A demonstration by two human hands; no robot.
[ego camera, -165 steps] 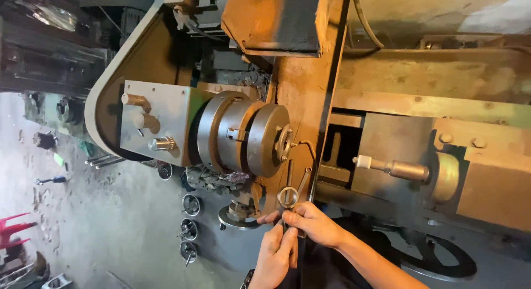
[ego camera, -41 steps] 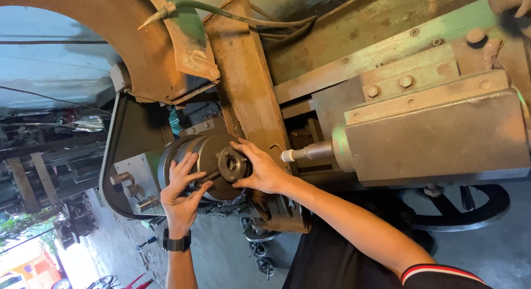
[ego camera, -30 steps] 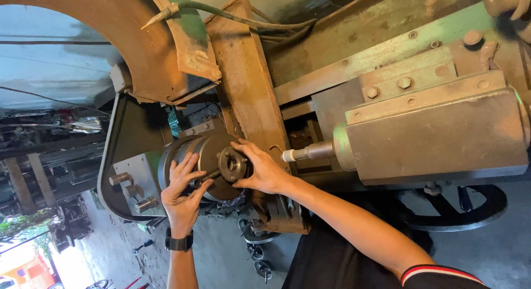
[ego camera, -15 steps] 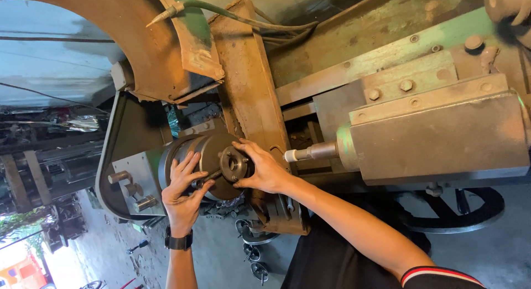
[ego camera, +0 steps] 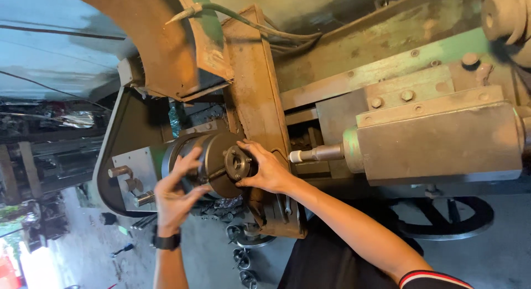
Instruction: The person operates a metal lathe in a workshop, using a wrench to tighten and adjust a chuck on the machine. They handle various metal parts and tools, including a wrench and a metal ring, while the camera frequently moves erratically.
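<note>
At the lathe's head end, both hands on the chuck. Left hand spread wide across the chuck's rim, fingers splayed, gripping nothing closed. Right hand cupped around a round ring-shaped part held against the chuck face, thumb and fingers pinching its edge. Tailstock well to the right, its centre tip pointing at the right hand, close behind the knuckles. Handwheel low down, beside the person's dark shirt.

Likely trouble: part seated crooked in the chuck, since only finger pressure holds it square; cannot tell whether the chuck grips it yet. A loosened pinch probably means a dropped part, down among the swarf and fittings below. Right hand boxed in between chuck face and centre tip, so a slip backward risks a jab. Worst case, spindle turning with hands on the rim: fingers or wristband caught. Oily metal makes any slip more likely.
</note>
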